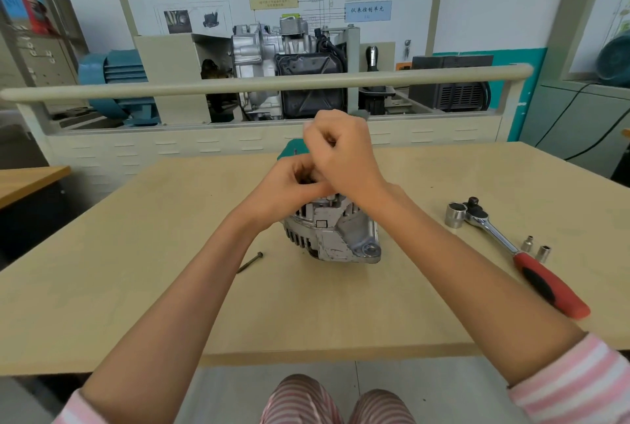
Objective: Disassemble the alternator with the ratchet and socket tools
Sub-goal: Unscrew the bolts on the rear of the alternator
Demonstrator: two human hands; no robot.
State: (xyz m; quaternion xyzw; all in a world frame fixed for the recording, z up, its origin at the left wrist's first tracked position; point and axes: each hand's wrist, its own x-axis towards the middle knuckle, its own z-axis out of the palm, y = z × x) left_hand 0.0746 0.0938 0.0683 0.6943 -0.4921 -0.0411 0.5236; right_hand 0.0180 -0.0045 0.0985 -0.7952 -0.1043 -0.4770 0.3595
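The alternator (335,236), a silver cast housing with cooling slots and a mounting lug toward the viewer, sits near the middle of the tan table (136,287). Both hands work at its upper, far end. The left hand (289,181) rests on top of the housing with its fingers curled around a dark part at the top; exactly what it grips cannot be told, since the fingers cover it. The right hand (341,147) is raised just above and behind the left, fingers curled into a loose fist; whether it pinches anything cannot be told, because the fingertips are blurred. A green object (293,149) shows partly behind the hands on the table. To the left of the alternator, apart from it, lies 1 long bolt (250,262), flat on the tabletop. To the right, well apart, lies the ratchet (521,253) with a chrome shaft and a red and black handle, its head toward the far side. A large socket (455,215) stands touching or just beside the ratchet head, and 2 small sockets (535,248) stand upright just beside the shaft, near where the handle begins. Pink striped sleeves (576,386) cover the upper forearms.
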